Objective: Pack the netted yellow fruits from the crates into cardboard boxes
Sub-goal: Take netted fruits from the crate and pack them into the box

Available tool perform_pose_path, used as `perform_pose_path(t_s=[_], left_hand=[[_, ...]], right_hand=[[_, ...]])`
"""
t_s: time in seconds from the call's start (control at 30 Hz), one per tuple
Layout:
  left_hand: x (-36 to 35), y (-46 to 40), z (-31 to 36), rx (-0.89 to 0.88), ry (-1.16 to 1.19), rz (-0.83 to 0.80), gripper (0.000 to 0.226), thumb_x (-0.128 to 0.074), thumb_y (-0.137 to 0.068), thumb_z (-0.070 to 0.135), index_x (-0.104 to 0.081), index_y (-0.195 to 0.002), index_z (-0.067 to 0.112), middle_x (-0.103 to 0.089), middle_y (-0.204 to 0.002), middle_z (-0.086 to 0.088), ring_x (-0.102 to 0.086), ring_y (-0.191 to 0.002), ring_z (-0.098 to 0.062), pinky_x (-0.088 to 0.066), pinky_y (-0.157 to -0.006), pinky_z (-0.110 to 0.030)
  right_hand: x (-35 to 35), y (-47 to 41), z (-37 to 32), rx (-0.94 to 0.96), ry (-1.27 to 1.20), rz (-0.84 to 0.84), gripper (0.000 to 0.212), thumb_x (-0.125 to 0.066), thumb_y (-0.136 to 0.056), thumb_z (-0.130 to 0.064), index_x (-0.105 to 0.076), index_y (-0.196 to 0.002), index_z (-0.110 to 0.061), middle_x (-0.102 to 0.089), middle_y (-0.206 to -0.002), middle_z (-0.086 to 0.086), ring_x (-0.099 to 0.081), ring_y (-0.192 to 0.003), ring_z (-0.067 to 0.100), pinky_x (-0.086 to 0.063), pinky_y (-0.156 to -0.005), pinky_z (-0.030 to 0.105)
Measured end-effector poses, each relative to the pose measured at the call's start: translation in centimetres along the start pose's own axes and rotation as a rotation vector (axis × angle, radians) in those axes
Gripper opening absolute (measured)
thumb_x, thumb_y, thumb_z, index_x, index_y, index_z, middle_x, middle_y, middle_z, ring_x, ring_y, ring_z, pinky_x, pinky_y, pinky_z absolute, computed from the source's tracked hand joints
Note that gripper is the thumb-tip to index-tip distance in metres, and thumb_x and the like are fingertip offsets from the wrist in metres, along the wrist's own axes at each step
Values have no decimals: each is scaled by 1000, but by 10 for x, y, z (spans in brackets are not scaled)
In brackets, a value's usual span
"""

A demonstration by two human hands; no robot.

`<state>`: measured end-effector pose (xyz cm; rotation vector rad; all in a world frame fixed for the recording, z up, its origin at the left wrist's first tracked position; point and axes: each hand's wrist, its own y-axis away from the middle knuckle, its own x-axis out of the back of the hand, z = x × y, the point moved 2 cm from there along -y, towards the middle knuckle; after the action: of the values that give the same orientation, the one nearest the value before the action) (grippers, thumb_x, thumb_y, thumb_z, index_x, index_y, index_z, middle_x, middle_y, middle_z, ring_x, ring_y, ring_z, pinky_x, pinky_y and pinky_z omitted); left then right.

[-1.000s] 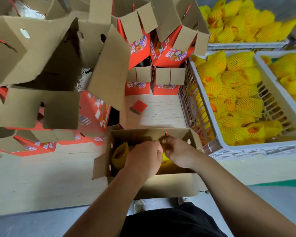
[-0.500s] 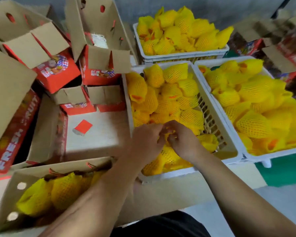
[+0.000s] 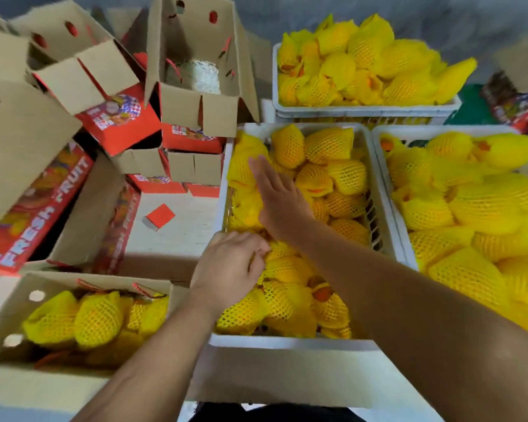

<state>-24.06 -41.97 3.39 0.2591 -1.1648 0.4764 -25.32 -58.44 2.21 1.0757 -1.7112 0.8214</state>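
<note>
1. Left hand (image 3: 232,263): fingers curled down onto a netted fruit (image 3: 287,266) near the middle of the middle crate (image 3: 290,342), apparently pinching its net; firmness of the hold not clear.
2. Right hand (image 3: 279,199): flat, fingers straight, reaching over the far-left part of the same crate; nothing grasped.
3. Task's things: netted yellow fruits piled in the middle crate, in a right crate (image 3: 378,147) and in a far crate (image 3: 363,111); several already packed in the open cardboard box (image 3: 0,303) at near left.
4. Likely risk: a pinch on the net alone could let the sleeve slide off or the fruit drop on the way to the box.
5. Likely risk: pulling a fruit from low in the heap could roll its neighbours over the low near rim.
6. Likely risk: the carry leftward crosses the crate wall and the box flap; a snag there could tip the load.
7. Surface: pale wooden boards (image 3: 177,226) between crates and boxes, with a small red scrap (image 3: 160,215) lying on them.
8. Room: empty red-printed cartons (image 3: 119,117) stacked loosely at far left, flaps open; grey wall beyond; green floor patch at far right.
</note>
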Motion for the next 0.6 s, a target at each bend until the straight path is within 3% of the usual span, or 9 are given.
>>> perform_pose_path(t_s=[0.1, 0.2, 0.27, 0.33, 0.4, 0.47, 0.6], left_hand=[[-1, -1, 1, 18, -41, -26, 17, -56, -99, 30, -68, -111, 31, -70, -109, 13, -59, -104, -17, -39, -99, -38], [1, -1, 2, 10, -26, -11, 16, -57, -100, 29, -69, -110, 30, -71, -107, 12, -60, -103, -18, -40, -99, -38], [1, 0, 3, 7, -8, 9, 14, -58, -100, 27, -68, -109, 29, -70, -106, 12, -61, -103, -18, -41, -98, -38], [1, 1, 1, 27, 21, 30, 19, -60, -99, 25, -66, -116, 27, -68, -113, 10, -60, -109, -19, -41, -100, -36], [1, 2, -1, 53, 71, 69, 39, -63, -97, 26, -57, -135, 23, -56, -135, 5, -51, -126, -18, -40, -109, -34], [2, 5, 0, 88, 137, 141, 61, -67, -95, 28, -41, -150, 22, -37, -151, 3, -36, -140, -18, -40, -112, -34], [1, 4, -1, 158, 219, 235, 90, -72, -93, 39, -16, -161, 23, -16, -159, 4, -21, -152, -18, -34, -118, -31]], right_hand=[[2, -24, -5, -8, 149, -18, 107, -72, -87, -18, 1, -163, -31, -12, -166, 8, -35, -140, 37, -43, -107, 45], [8, -37, -5, -15, 122, 53, 98, -81, -80, -34, -22, -157, -28, -26, -155, 10, -34, -136, 36, -42, -109, 46], [8, -42, -10, 88, 74, 82, 89, -84, -78, -29, -33, -150, -21, -29, -156, 8, -35, -137, 35, -44, -107, 43], [8, -44, -15, 130, 87, 82, 89, -83, -80, -22, -31, -151, -20, -34, -155, 3, -43, -131, 32, -48, -97, 39], [9, -45, -12, 74, 89, 63, 93, -83, -80, -21, -27, -154, -21, -35, -152, 5, -50, -123, 34, -49, -87, 38], [14, -45, -8, 50, 70, 25, 91, -85, -78, -27, -32, -151, -19, -37, -148, 9, -54, -121, 36, -49, -88, 39], [33, -35, 6, -79, -376, 65, 84, -83, -71, -40, -44, -142, -17, -48, -139, 6, -54, -122, 27, -45, -95, 32]])
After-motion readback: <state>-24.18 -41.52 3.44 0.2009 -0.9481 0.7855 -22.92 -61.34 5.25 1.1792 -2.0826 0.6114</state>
